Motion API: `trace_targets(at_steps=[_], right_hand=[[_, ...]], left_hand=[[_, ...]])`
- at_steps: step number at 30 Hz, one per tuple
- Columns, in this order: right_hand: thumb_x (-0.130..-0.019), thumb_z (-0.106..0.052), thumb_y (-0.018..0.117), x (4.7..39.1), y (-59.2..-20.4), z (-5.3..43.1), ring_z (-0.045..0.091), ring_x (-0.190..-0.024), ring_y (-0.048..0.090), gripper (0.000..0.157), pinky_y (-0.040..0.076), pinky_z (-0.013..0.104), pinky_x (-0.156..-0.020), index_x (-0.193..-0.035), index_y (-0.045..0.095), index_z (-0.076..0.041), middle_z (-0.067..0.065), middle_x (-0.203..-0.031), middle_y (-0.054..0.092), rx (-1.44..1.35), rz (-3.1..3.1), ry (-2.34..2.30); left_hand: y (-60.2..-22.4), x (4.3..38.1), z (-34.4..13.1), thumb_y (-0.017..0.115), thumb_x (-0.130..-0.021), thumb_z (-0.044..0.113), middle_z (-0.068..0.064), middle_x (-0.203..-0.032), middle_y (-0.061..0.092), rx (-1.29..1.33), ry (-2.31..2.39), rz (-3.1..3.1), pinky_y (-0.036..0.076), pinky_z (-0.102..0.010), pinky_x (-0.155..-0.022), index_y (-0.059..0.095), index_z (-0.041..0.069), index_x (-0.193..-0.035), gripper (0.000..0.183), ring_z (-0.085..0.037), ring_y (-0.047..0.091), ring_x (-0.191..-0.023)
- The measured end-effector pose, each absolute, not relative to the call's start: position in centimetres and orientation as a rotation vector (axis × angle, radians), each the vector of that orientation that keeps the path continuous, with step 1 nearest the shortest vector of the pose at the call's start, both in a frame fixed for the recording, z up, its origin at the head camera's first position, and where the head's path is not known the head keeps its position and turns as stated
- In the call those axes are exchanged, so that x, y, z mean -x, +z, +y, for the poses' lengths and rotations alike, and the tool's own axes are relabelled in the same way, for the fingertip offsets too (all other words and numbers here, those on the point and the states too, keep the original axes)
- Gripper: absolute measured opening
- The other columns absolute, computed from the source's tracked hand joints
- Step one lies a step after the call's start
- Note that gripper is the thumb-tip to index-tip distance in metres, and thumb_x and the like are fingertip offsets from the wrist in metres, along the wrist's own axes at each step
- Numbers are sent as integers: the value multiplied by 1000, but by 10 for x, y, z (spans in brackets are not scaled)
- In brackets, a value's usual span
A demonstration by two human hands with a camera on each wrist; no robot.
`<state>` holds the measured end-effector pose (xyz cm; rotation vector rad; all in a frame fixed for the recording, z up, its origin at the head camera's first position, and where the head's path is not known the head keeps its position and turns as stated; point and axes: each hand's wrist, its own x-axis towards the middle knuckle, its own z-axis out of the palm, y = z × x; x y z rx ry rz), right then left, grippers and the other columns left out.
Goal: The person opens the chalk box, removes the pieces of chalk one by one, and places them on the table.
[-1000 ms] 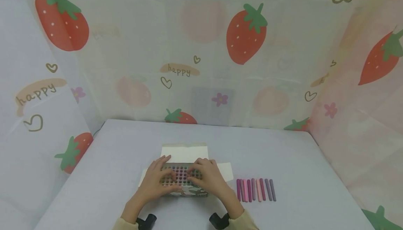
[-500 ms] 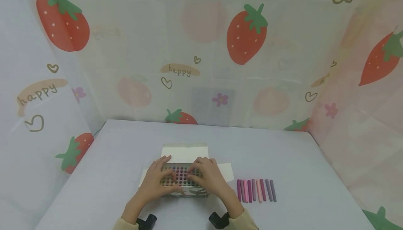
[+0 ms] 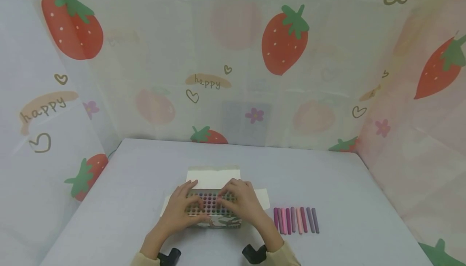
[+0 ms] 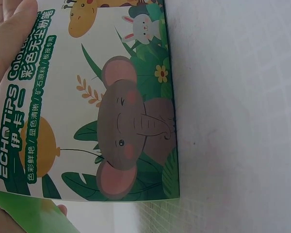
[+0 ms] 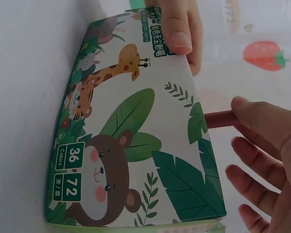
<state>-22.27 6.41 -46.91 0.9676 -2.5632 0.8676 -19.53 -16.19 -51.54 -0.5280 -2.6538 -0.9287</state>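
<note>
An open chalk box (image 3: 223, 220) with jungle animals on its front stands on the table, packed with rows of coloured sticks seen end-on. My left hand (image 3: 178, 210) grips the box at its left side, its thumb along the front top edge. Over the right part of the box, my right hand (image 3: 243, 202) pinches a dark red chalk stick (image 5: 221, 119) between thumb and fingers. That stick rises above the box's top edge in the right wrist view; its lower end is hidden behind the front panel.
Right of the box, several pink and purple chalk sticks (image 3: 293, 220) lie in a row on the white table (image 3: 349, 193). The box's lid flap (image 3: 213, 177) stands open behind it, with a side flap (image 3: 263, 198) spread right. A strawberry-print curtain (image 3: 233, 55) surrounds the table.
My right hand has risen slightly and shifted a little right, with more of the red chalk stick showing. My left hand and the box have stayed in place.
</note>
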Motion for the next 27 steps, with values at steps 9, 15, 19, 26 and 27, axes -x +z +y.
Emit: trace_targets(at_steps=[9,15,19,26,27], right_hand=[[-79,-32,73,224,-465,68,9,-80,56,12,41,33,-80,-85,66,-24,-12,-88,61,-915,-2480,909],[-77,-26,75,224,-460,74,9,-84,57,13,42,39,-82,-85,67,-20,-10,-87,62,-886,-2397,1017],[-77,-27,75,225,-459,79,10,-84,57,14,40,36,-80,-86,67,-21,-12,-88,62,-871,-2362,1058],[-77,-28,75,228,-459,89,13,-80,55,13,38,34,-77,-86,67,-22,-13,-87,61,-823,-2350,1103],[-77,-28,75,228,-459,91,12,-80,55,13,38,34,-78,-86,66,-23,-13,-87,60,-811,-2351,1098]], left_hand=[[-516,195,-161,68,-60,70,-7,-144,40,511,-917,-2657,27,-64,-104,58,35,-72,38,-35,29,-135],[-515,195,-161,69,-60,69,-8,-144,40,510,-920,-2659,27,-64,-103,59,35,-72,38,-35,29,-135],[-514,194,-161,70,-59,68,-8,-143,40,510,-927,-2659,27,-64,-103,59,34,-72,38,-35,29,-135],[-515,195,-162,71,-59,67,-8,-144,40,506,-936,-2661,27,-64,-103,59,34,-72,37,-35,28,-135],[-515,195,-162,71,-59,67,-8,-144,40,506,-935,-2662,27,-64,-103,59,34,-72,37,-35,28,-135]])
